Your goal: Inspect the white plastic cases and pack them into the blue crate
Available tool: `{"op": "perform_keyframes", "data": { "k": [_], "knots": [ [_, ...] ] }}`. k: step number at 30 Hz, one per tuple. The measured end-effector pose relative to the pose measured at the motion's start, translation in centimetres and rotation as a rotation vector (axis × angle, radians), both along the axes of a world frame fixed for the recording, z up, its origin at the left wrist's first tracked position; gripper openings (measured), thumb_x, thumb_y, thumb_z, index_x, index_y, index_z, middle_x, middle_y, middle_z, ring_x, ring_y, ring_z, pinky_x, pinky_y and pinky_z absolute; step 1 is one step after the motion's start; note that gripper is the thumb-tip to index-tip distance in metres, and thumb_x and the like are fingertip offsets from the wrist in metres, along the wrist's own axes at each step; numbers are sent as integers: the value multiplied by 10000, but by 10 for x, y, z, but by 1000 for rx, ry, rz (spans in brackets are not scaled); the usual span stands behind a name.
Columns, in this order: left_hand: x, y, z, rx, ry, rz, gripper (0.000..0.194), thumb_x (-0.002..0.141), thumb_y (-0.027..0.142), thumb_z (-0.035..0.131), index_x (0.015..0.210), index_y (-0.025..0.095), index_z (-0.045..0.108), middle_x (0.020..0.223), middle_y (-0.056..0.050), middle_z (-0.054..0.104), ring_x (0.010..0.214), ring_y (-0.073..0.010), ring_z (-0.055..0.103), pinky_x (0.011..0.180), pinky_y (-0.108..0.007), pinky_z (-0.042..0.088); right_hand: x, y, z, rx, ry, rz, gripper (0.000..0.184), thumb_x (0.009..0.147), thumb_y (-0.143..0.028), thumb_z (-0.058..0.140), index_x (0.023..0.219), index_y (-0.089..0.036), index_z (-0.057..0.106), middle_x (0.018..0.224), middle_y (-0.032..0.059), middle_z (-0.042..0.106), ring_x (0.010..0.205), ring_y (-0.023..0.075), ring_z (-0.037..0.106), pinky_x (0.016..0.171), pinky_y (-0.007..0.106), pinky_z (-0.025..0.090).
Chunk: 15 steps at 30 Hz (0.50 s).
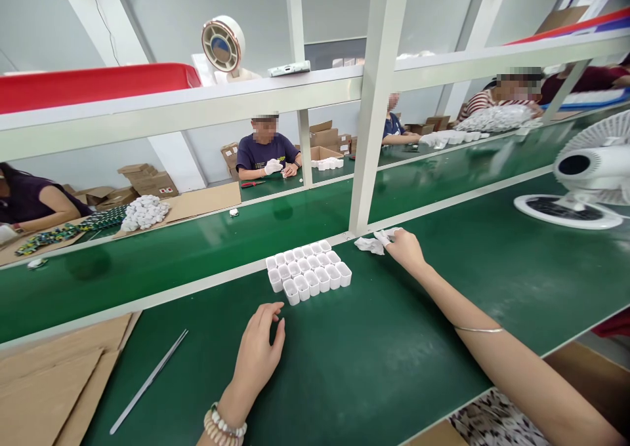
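Note:
My left hand (259, 344) is just in front of the near-left corner of a block of small white plastic cups (319, 281). Its fingers curve loosely, apart from the thumb, and hold nothing. The cups stand upright in three rows with their openings up. Farther right, by the foot of the white post, my right hand (404, 252) has its fingers closed on a crumpled white cloth (370, 245), part of which lies on the green table (394, 347). The fingertips are partly hidden by the white material. Left of my left hand lies a pair of metal tweezers (149, 382).
Flattened cardboard (54, 374) covers the table's left end. A white post (377, 105) rises behind the cups, beside a green conveyor belt (275, 226). A white fan (575, 170) stands at the right. Several people work across the belt, one co-worker (266, 151) wearing white on one hand.

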State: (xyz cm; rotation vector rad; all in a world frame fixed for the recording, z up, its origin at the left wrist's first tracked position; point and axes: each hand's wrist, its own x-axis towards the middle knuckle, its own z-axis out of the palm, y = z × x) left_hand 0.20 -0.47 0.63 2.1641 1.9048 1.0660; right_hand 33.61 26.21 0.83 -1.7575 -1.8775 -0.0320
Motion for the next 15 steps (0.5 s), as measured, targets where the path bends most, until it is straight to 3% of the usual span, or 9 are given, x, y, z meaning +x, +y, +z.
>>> {"op": "perform_keyframes", "data": {
  "k": [15],
  "knots": [
    [-1,1,-1,-21,-9,-12,249,963,227,422,1208,245,469,1053,-57,580,917,-194,611,802,-370,554,-1,2,-6,35,46,67,165,804,-269,601,898,-157,679,927,100,693,844,241,650,692,274,479]
  ]
}}
